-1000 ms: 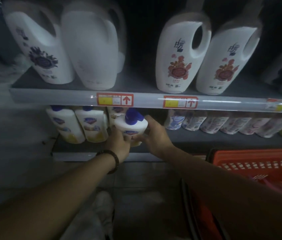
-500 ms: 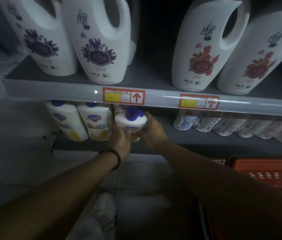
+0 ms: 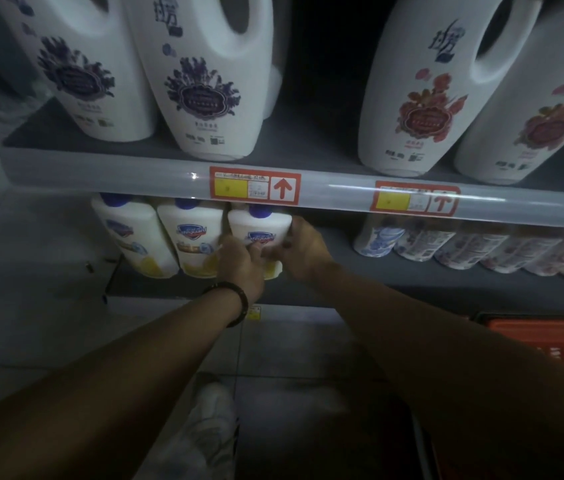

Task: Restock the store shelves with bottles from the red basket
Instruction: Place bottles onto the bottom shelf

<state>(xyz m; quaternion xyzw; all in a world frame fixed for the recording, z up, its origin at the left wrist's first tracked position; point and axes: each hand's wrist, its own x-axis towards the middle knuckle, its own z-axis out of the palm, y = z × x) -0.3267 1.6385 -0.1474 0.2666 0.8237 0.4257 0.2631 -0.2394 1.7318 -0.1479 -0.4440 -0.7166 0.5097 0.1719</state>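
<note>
A white bottle with a blue cap [image 3: 259, 227] stands on the lower shelf [image 3: 360, 275], third in a row beside two matching bottles [image 3: 190, 233]. Both hands hold it. My left hand [image 3: 239, 263] grips its lower front, a dark bracelet on that wrist. My right hand [image 3: 303, 249] wraps its right side, fingers curled round the edge. The bottle's base is hidden behind my hands. A corner of the red basket [image 3: 547, 336] shows at the right edge.
The upper shelf rail [image 3: 135, 174] with red price tags juts out just above the bottle's cap. Large white jugs [image 3: 204, 77] stand on that upper shelf. A row of patterned bottles [image 3: 464, 244] fills the lower shelf to the right. My shoe [image 3: 204, 424] rests on the tiled floor.
The bottle has gone back under the upper rail and now stands in line with the two matching bottles. Both hands followed it in. The view has moved closer to the shelf.
</note>
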